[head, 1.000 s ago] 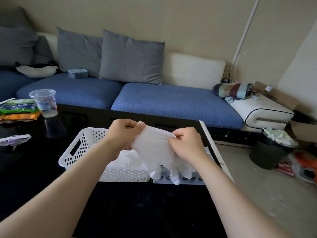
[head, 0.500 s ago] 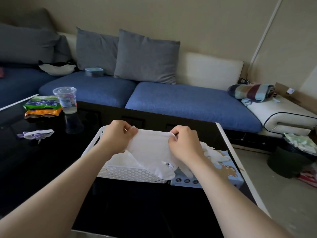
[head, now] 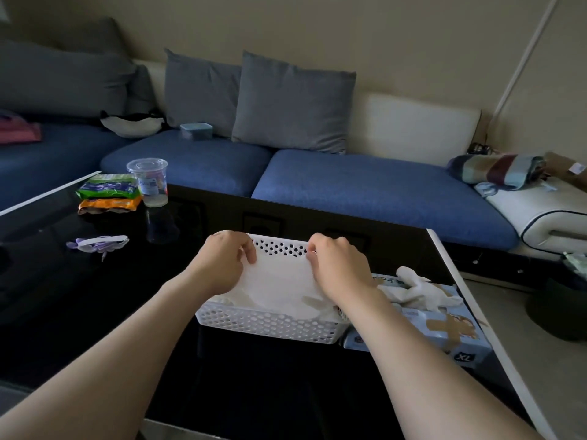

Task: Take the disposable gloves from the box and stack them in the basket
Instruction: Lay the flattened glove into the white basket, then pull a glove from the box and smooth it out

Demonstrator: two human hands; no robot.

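Holding one white glove [head: 279, 281] flat over one white basket [head: 270, 323] by the counter's [head: 79, 296] right edge: left hand [head: 227, 262] and right hand [head: 338, 268], each pinching a top corner. One glove box [head: 438, 328] just right of the basket, partly behind the right forearm, loose gloves [head: 419, 289] on top. Far-left corner: one plastic cup [head: 148, 181], two snack packets [head: 108, 189].

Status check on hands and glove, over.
Left hand and right hand both pinching the white glove, spread over the basket. Nothing in the way.

Dim, soft daylight, glossy black table [head: 79, 281] with faint reflections, wide-angle bending at edges, slight softness.
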